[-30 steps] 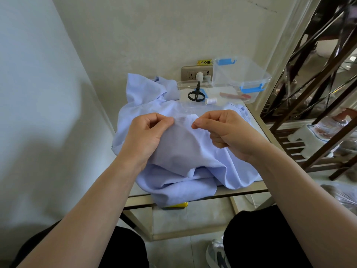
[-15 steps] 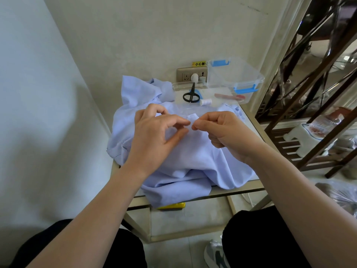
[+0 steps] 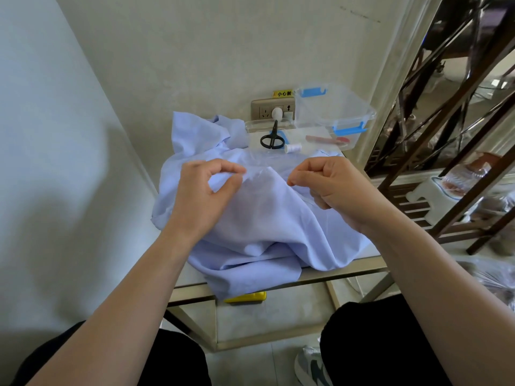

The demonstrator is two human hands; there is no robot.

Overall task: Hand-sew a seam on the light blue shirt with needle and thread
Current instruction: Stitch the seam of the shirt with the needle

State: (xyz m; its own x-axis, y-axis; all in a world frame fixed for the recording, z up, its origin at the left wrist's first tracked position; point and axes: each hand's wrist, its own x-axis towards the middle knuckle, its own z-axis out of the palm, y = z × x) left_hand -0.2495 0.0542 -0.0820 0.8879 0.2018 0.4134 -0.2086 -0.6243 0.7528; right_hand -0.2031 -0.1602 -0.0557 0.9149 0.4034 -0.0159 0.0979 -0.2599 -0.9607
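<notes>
Head view, 1 camera, entry for the present moment. Change since the 2 earlier frames: the hands, which met almost fingertip to fingertip over the cloth, now stand apart, the right having drawn off toward the right of the frame; judged a thread being pulled through after a stitch, so the seam is under way, not finished. Left hand (image 3: 204,197): centre-left, thumb and forefinger pinched on a raised fold of the light blue shirt (image 3: 267,227), other fingers curled. Right hand (image 3: 331,188): centre-right, closed in a loose fist, thumb and forefinger pressed together as on a needle; needle and thread too fine to make out. Shirt: centre of frame, heaped and creased on the small table (image 3: 328,271), 1 edge hanging over the near rim, thin soft cloth, a collar-like fold toward the upper left. Behind it, upper centre: black scissors (image 3: 271,139), white thread spool (image 3: 292,147), clear storage box (image 3: 334,110) with blue clips.
</notes>
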